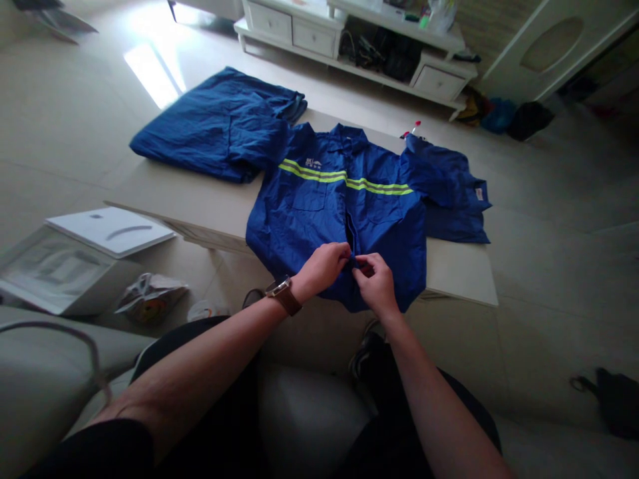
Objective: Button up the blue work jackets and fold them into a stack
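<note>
Indoors, over a pale table (pixel 462 266) on tiles (pixel 549 259), both hands (pixel 323 267) (pixel 375 283) pinch a blue jacket (pixel 299 233).

The spot where the jacket (pixel 294 229) is pinched is covered by the left hand (pixel 323 267) and right hand (pixel 377 281). The chest print (pixel 313 163) and collar label (pixel 480 193) are too small to be read. The stand (pixel 314 38) is cut off by the top edge, a dark item (pixel 616 400) by the right.

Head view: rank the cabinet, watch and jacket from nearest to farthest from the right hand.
1. Jacket, at the fingertips of the right hand.
2. Watch, to the left, on the other wrist.
3. Cabinet, across the floor beyond the table.
</note>
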`<state>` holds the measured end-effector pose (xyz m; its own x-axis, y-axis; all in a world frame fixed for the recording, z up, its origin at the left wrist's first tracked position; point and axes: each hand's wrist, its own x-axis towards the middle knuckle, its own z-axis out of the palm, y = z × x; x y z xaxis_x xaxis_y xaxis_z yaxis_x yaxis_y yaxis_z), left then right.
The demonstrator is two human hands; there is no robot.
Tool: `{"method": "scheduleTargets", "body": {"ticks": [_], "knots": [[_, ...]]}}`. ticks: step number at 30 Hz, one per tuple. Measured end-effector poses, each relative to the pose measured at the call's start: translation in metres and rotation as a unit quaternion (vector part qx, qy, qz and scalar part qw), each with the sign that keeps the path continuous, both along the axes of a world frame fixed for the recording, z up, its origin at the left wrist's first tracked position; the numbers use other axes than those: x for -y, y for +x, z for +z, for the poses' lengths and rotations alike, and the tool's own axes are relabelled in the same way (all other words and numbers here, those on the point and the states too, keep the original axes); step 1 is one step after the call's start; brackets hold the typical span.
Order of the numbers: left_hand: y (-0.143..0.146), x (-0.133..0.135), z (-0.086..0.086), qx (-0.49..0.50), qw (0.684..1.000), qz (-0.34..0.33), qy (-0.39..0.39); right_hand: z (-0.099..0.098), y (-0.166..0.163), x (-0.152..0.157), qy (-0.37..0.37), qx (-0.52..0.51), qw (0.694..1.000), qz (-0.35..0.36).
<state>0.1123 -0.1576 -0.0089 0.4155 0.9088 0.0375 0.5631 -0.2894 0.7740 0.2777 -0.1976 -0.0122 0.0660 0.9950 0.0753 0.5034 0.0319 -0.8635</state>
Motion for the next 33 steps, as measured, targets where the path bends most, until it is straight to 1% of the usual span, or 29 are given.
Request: {"method": "scheduleTargets", "body": {"ticks": [3,7,10,14,18,21,23,28,31,33], "knots": [[-0.001,-0.001,-0.002,0.036,0.999,0.000,-0.012,-0.002,0.002,-0.002,-0.008,-0.019,1.000,0.008],[0.001,0.000,-0.001,0.079,0.996,0.006,-0.048,-0.005,0.006,-0.006,-0.070,-0.061,0.996,0.009],[0.005,0.003,0.000,0.102,0.991,0.023,-0.080,-0.006,0.006,-0.006,-0.083,-0.071,0.994,0.001],[0.010,0.005,-0.009,0.157,0.972,0.071,-0.160,-0.002,0.004,-0.004,-0.061,-0.041,0.997,0.012],[0.015,0.004,-0.019,0.236,0.932,0.127,-0.243,0.002,0.002,-0.003,-0.033,0.011,0.999,0.023],[0.017,0.002,-0.019,0.288,0.904,0.141,-0.282,0.004,0.002,-0.002,-0.015,0.038,0.999,0.014],[0.018,0.000,-0.017,0.305,0.895,0.150,-0.288,0.004,0.003,-0.002,0.000,0.047,0.999,0.017],[0.017,-0.001,-0.017,0.311,0.897,0.158,-0.273,0.005,0.004,-0.001,0.040,0.082,0.995,0.037],[0.017,0.000,-0.018,0.316,0.891,0.163,-0.281,0.006,0.004,0.000,0.048,0.095,0.994,0.032],[0.017,0.000,-0.017,0.324,0.886,0.163,-0.289,0.006,0.003,0.001,0.045,0.086,0.995,0.022]]}}
